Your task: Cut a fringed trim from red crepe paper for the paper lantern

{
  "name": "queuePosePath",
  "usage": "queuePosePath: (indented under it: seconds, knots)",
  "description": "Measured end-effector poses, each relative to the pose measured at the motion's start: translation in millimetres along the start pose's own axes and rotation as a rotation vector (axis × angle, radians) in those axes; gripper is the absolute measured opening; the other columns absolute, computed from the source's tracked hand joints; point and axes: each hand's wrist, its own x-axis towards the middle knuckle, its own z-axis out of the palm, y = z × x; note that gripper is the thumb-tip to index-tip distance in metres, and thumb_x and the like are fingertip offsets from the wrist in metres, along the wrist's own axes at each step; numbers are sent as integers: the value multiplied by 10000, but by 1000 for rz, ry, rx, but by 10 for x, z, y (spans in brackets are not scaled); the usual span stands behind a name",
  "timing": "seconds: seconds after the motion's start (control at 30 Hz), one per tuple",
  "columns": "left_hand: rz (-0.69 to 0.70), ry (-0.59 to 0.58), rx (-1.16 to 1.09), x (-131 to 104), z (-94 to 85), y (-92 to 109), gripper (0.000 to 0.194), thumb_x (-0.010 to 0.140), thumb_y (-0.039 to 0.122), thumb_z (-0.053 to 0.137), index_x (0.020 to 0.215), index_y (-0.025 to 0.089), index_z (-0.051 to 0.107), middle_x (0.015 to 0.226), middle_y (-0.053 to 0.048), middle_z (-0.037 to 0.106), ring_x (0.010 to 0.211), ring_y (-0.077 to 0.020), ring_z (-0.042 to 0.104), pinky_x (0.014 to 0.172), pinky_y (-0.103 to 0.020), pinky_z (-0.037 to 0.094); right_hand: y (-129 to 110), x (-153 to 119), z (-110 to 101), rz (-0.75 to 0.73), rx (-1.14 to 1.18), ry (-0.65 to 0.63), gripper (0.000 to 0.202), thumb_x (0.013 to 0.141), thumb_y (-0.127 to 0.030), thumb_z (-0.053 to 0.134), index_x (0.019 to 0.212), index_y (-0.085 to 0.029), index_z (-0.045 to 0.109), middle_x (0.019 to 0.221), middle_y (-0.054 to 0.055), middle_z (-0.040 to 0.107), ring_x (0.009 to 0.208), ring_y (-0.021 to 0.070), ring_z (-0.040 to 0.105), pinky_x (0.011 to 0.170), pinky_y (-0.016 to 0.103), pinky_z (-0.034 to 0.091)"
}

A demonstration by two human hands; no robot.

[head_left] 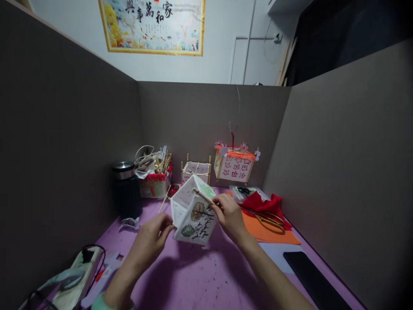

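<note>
A white paper lantern [195, 224] with trees drawn on its front hangs tilted above the table between my hands, its hollow inside showing. My left hand [154, 234] pinches its lower left corner. At the upper right edge my right hand [229, 214] grips it, thumb and fingers closed by a thin wooden stick [202, 196] that lies along the rim. My fingertips hide exactly how the stick and paper meet. Behind the lantern stands a second lantern frame [196, 168] of sticks and paper.
A finished lantern [235, 165] with orange trim hangs at the back right. Gold-handled scissors [270, 221] lie on red cloth [262, 206] and orange sheets [256, 230]. A black phone [312, 277] is at right. On the left stand a dark thermos [126, 191] and a stick-filled box [154, 187].
</note>
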Motion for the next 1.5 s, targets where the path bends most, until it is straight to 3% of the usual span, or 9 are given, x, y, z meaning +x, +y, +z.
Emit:
queuePosePath:
  seconds: [0.17, 0.37, 0.6, 0.7, 0.83, 1.0, 1.2, 1.37, 1.5]
  knots:
    - [260, 110, 18, 152, 135, 394, 141, 862, 189, 436, 932, 202, 558, 858, -64, 610, 813, -200, 576, 719, -308, 423, 371, -200, 243, 208, 165, 89, 189, 840, -328, 491, 845, -172, 598, 784, 45, 610, 711, 175, 544, 648, 282, 435]
    - [276, 54, -53, 248, 363, 488, 213, 874, 200, 447, 1059, 194, 554, 878, -54, 589, 824, -184, 571, 745, -303, 439, 667, -343, 436, 346, 232, 96, 296, 818, -425, 491, 839, -148, 593, 781, 53, 635, 725, 185, 584, 665, 288, 470]
    - [234, 118, -107, 256, 430, 469, 137, 879, 258, 463, 840, 201, 582, 831, -41, 557, 767, -168, 561, 706, -285, 444, 520, -483, 286, 404, 131, 155, 247, 819, -396, 528, 904, -167, 564, 876, 72, 613, 699, 185, 563, 686, 317, 453]
    - [262, 84, -137, 280, 403, 444, 129, 872, 255, 478, 832, 205, 590, 815, -37, 558, 766, -167, 558, 700, -278, 445, 295, -622, 209, 325, 84, 130, 225, 899, -381, 439, 926, -188, 551, 890, 72, 599, 791, 195, 561, 747, 318, 444]
    - [268, 39, -155, 290, 383, 398, 136, 870, 257, 498, 878, 189, 616, 837, -43, 557, 766, -162, 552, 703, -278, 448, 99, -747, 216, 192, 47, -16, 375, 889, -380, 497, 1211, -191, 468, 1091, 104, 572, 947, 217, 557, 793, 321, 467]
    - [263, 65, -169, 258, 405, 388, 163, 877, 268, 497, 904, 179, 631, 908, -66, 551, 810, -165, 559, 741, -286, 462, 38, -654, 242, 37, -131, -119, 645, 833, -108, 463, 1427, -251, 255, 1159, 90, 524, 999, 206, 534, 848, 328, 447]
    - [278, 47, -102, 275, 389, 350, 173, 883, 281, 492, 875, 189, 639, 982, -82, 583, 902, -185, 590, 803, -306, 468, 18, -317, 87, -185, -433, -312, 335, 817, -104, 518, 1123, -226, 575, 917, 53, 592, 814, 190, 516, 678, 280, 367]
    - [279, 28, -96, 274, 400, 318, 184, 896, 293, 476, 892, 196, 632, 1019, -79, 601, 916, -176, 606, 831, -303, 472, -58, -303, -161, -306, -532, -263, 133, 885, -175, 505, 945, -232, 609, 843, 29, 551, 744, 163, 445, 635, 277, 287]
    - [297, 49, -108, 275, 430, 300, 176, 895, 302, 483, 883, 204, 628, 1009, -68, 609, 914, -172, 609, 831, -299, 477, -129, -394, -277, -391, -542, -253, 119, 903, -156, 495, 872, -214, 593, 1013, 42, 570, 826, 166, 451, 680, 295, 286]
